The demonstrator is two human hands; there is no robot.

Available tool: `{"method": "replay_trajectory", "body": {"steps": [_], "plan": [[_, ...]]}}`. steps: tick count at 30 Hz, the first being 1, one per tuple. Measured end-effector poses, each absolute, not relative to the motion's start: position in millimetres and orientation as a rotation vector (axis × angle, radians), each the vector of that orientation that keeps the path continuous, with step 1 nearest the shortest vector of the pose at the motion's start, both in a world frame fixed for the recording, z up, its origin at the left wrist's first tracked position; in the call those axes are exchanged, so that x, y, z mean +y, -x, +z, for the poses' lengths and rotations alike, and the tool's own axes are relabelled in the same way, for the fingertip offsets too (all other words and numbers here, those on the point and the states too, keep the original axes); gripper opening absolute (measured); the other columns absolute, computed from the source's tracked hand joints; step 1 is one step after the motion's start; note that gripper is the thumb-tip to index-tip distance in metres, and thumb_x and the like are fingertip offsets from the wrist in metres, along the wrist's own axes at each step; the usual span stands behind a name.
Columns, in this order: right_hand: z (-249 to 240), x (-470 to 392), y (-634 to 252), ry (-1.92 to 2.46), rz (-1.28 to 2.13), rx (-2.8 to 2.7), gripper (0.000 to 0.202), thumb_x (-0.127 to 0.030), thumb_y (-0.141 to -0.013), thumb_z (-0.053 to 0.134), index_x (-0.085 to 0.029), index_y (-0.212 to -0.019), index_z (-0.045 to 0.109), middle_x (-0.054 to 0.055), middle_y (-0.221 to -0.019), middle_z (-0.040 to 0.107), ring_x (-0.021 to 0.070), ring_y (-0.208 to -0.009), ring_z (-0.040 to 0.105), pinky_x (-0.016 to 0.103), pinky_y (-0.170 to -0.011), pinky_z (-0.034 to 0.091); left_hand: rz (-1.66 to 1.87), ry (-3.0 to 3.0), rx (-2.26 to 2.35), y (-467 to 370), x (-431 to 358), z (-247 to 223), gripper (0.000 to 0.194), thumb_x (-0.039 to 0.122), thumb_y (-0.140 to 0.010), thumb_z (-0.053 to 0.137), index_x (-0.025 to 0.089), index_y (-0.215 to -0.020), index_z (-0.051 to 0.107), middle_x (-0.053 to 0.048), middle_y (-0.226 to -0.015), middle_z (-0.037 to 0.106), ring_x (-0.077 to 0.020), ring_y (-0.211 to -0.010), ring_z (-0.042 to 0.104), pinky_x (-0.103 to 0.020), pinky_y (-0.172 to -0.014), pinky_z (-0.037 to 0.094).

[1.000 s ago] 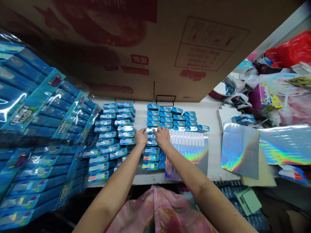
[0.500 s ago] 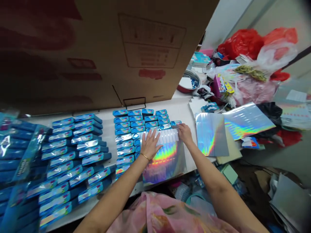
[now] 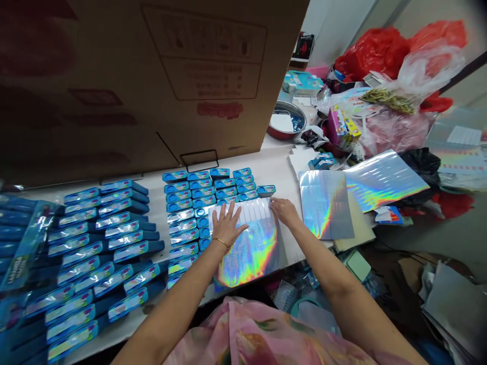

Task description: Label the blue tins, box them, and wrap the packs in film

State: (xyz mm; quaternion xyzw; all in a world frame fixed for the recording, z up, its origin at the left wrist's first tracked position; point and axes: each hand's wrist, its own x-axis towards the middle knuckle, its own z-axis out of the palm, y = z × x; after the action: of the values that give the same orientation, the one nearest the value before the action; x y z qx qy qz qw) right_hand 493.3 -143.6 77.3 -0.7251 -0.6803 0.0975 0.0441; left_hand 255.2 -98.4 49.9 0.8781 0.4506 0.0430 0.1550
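A shiny holographic sheet (image 3: 247, 258) lies before me at the front of the white table, with pale rectangular strips along its top. My left hand (image 3: 227, 225) rests on its upper left part, fingers spread flat. At the upper right corner, the fingertips of my right hand (image 3: 285, 212) are pinched together on the sheet's edge. Whether a strip is between them I cannot make out. Small blue boxes (image 3: 178, 205) stand in rows under and behind the sheet's left side. One blue box (image 3: 266, 190) sits just beyond my right hand.
A large cardboard carton (image 3: 152, 101) walls off the back. More blue boxes (image 3: 122, 253) stand at the left. Holographic sheets (image 3: 323, 203) lie at the right, near a metal bowl (image 3: 286, 121) and heaped plastic bags (image 3: 376, 50). The table's front edge is close to me.
The view has shifted, so most things appear a little further left. My left hand stays flat on the sheet; my right hand stays at its upper right corner, slightly lower against the box.
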Motion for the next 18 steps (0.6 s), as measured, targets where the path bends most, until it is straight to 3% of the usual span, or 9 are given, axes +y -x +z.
{"method": "replay_trajectory", "body": {"steps": [7, 15, 18], "plan": [[81, -127, -500, 2.146, 0.389, -1.920, 0.033, -0.024, -0.082, 0.049, -0.021, -0.114, 0.056, 0.008, -0.118, 0.054, 0.0196, -0.106, 0.048, 0.033, -0.088, 0.039, 0.137, -2.518, 1.292, -256, -99, 49, 0.065, 0.059, -0.076, 0.039, 0.029, -0.133, 0.031, -0.004, -0.144, 0.021, -0.0314, -0.132, 0.009, -0.056, -0.103, 0.004], [76, -116, -505, 2.040, 0.619, -1.732, 0.024, -0.017, -0.076, 0.054, -0.022, -0.097, 0.064, 0.005, -0.110, 0.053, 0.0147, -0.091, 0.054, 0.027, -0.079, 0.043, 0.162, -2.498, 1.292, -255, -99, 49, 0.065, 0.058, -0.075, 0.042, 0.029, -0.132, 0.033, -0.004, -0.144, 0.021, -0.0314, -0.132, 0.010, -0.056, -0.103, 0.004], [79, -116, -501, 2.009, 0.682, -1.597, 0.029, -0.011, -0.069, 0.057, -0.021, -0.094, 0.065, 0.003, -0.097, 0.057, 0.0133, -0.082, 0.055, 0.026, -0.076, 0.044, 0.175, -2.476, 1.293, -255, -100, 50, 0.065, 0.058, -0.075, 0.043, 0.027, -0.132, 0.034, -0.005, -0.144, 0.021, -0.0313, -0.132, 0.010, -0.055, -0.102, 0.003]]}}
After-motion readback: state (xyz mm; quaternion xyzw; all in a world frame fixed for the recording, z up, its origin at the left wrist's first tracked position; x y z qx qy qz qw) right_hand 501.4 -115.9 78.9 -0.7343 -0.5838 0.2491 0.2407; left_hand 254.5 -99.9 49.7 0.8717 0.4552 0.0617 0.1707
